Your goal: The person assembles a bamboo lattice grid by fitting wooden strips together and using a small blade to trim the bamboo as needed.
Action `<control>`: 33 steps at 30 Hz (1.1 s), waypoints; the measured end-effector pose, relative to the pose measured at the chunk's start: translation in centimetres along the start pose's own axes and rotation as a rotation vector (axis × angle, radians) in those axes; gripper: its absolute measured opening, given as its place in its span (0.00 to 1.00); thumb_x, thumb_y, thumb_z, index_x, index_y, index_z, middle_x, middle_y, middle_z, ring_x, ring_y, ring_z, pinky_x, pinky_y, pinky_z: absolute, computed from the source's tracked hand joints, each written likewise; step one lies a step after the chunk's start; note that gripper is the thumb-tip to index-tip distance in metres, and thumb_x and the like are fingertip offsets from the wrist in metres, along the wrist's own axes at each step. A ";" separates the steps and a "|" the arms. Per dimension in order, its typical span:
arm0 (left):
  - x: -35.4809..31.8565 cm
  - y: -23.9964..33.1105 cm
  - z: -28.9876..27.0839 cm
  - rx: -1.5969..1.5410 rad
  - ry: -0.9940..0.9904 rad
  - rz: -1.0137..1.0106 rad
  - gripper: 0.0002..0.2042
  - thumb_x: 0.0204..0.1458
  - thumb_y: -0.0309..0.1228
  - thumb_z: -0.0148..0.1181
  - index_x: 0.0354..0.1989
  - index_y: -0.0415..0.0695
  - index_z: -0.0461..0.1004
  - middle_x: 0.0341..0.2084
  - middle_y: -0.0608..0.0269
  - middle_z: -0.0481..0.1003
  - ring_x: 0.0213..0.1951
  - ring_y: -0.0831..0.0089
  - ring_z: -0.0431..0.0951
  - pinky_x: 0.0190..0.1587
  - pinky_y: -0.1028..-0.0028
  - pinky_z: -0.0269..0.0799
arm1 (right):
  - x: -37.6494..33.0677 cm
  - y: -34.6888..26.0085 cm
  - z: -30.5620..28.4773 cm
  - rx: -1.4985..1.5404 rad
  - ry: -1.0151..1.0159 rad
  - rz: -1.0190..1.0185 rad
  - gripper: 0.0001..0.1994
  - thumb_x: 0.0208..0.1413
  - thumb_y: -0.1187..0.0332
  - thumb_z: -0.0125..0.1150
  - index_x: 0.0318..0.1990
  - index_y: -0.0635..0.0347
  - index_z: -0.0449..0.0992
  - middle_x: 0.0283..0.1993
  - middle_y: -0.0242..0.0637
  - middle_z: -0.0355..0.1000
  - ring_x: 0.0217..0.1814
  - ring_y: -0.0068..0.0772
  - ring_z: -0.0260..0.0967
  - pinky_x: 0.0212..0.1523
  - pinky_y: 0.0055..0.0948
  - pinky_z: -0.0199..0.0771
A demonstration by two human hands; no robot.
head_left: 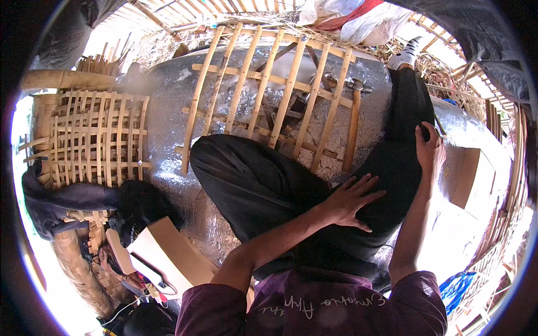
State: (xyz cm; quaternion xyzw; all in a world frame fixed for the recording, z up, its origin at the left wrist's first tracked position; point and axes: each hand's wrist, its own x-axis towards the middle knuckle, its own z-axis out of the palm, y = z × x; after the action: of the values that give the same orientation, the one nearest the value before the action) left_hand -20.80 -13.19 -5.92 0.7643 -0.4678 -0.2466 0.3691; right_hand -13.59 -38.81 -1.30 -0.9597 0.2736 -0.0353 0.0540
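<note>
My left hand (350, 203) lies on my black trousers (314, 241) at the thigh, fingers spread and holding nothing. Farther right, my right hand (430, 152) is at the outer side of my outstretched leg. Its fingers are bent round something dark, perhaps a fold of the trouser cloth; I cannot make out what. In front of my bent knee lies an open lattice of bamboo strips (287, 95). A hammer (352, 131) with a wooden handle lies along the lattice's right side, its metal head at the far end. Neither hand touches the lattice or the hammer.
A shiny silver sheet (168, 117) covers the floor. At the left are a woven bamboo panel (101, 134) and a dark garment (78, 201). Cardboard boxes stand near left (171, 249) and right (467, 178). A blue plastic piece (457, 291) lies at lower right.
</note>
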 end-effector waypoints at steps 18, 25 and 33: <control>0.1 -1.0 1.2 0.038 0.090 0.020 0.38 0.49 0.60 0.52 0.67 0.59 0.51 0.67 0.53 0.47 0.68 0.53 0.46 0.67 0.52 0.43 | 0.1 1.0 0.8 0.019 0.060 -0.071 0.17 0.55 0.50 0.56 0.48 0.44 0.75 0.47 0.38 0.75 0.48 0.44 0.72 0.47 0.40 0.71; 0.1 -1.3 1.3 0.057 0.078 0.021 0.36 0.52 0.59 0.50 0.67 0.59 0.52 0.67 0.54 0.48 0.68 0.54 0.47 0.66 0.52 0.44 | 0.0 0.8 0.8 0.031 0.056 -0.066 0.17 0.55 0.49 0.55 0.48 0.43 0.74 0.47 0.39 0.75 0.49 0.45 0.72 0.48 0.41 0.71; 0.1 -1.3 1.0 0.037 0.095 0.024 0.36 0.51 0.60 0.50 0.67 0.59 0.53 0.67 0.54 0.49 0.68 0.54 0.48 0.66 0.52 0.47 | 0.0 0.7 0.7 0.009 0.031 -0.028 0.18 0.55 0.49 0.55 0.49 0.42 0.74 0.48 0.39 0.74 0.49 0.45 0.72 0.48 0.41 0.71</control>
State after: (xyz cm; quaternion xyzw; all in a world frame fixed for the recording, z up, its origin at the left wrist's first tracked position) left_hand -20.77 -13.20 -7.58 0.7761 -0.4633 -0.1971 0.3797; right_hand -13.90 -39.31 -2.06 -0.9625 0.2608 -0.0523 0.0535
